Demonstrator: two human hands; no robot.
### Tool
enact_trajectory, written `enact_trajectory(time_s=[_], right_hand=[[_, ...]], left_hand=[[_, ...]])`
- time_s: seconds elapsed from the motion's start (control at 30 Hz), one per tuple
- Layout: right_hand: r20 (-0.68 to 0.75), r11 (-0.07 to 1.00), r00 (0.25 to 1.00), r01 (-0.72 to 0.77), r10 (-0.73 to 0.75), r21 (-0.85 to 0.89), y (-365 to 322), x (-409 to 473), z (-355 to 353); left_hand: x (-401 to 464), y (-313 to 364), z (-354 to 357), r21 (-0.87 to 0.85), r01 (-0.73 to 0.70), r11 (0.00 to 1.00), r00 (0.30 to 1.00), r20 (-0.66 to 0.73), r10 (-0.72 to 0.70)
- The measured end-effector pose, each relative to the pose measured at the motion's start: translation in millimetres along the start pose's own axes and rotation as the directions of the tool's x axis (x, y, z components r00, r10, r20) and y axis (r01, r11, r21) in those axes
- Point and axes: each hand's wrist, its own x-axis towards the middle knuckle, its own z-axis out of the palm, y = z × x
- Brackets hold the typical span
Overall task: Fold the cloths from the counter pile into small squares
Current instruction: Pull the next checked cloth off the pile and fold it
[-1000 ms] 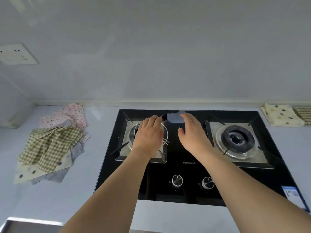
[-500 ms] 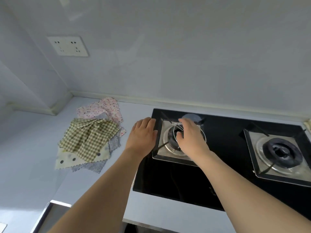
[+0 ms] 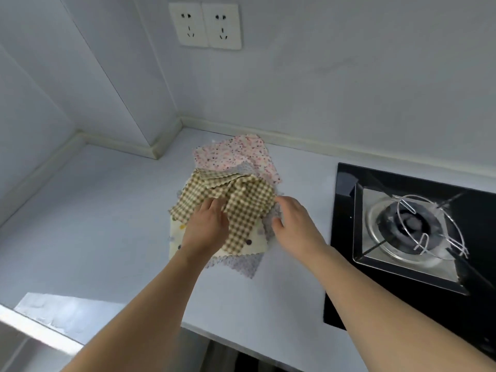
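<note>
1. A head-worn camera looks down at a pale counter [image 3: 107, 210], where a loose pile of small cloths lies under and just ahead of both hands.
2. The left hand [image 3: 208, 226] rests on the pile with fingers fairly straight. Its fingertips touch the green checked cloth [image 3: 241, 202], the top layer; whether they pinch a fold is not clear.
3. The right hand [image 3: 292, 220] is at the pile's right edge, fingers loosely spread, relaxed and holding nothing. It touches or nearly touches the checked cloth's corner.
4. Beyond the fingertips lies a pink floral cloth [image 3: 233, 154]. Under the left palm sits a cream dotted cloth [image 3: 255, 244], and nearest the wrists a grey patterned cloth [image 3: 241, 264] peeks out.
5. To the right of the right hand, well apart from the pile, is a black gas hob [image 3: 346, 237] with a wire ring on its burner.
6. The step appears to be picking the next cloth, most likely the checked one; no fold has begun on it.
7. Next, the fingers would need to pinch only that top layer, lift it clear of the others, and spread it flat on bare counter near the hands.
</note>
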Motion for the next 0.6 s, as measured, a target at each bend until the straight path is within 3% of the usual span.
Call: enact_trajectory(time_s=[0.1,0.2,0.27,0.37,0.6], right_hand=[[0.009,0.996,0.998,0.069,-0.069,-0.051,14,34,36],[0.006,0.973,0.977,0.214,-0.215,-0.08,40,53,66],[-0.041,0.945,0.949,0.305,-0.312,-0.118,60,59,81],[-0.15,0.904,0.9,0.378,-0.409,-0.198,78,68,95],[-0.178,0.918,0.902,0.373,-0.394,-0.137,76,74,96]], left_hand=[[11,-26,18,-0.08,-0.127,0.989,0.989,-0.084,0.12],[9,-41,44,-0.118,-0.323,0.939,0.945,0.002,0.326],[7,-47,62,-0.063,-0.387,0.92,0.92,0.039,0.389],[10,-45,76,0.061,-0.367,0.928,0.93,0.003,0.367],[13,-29,70,0.294,-0.326,0.898,0.91,-0.161,0.383]])
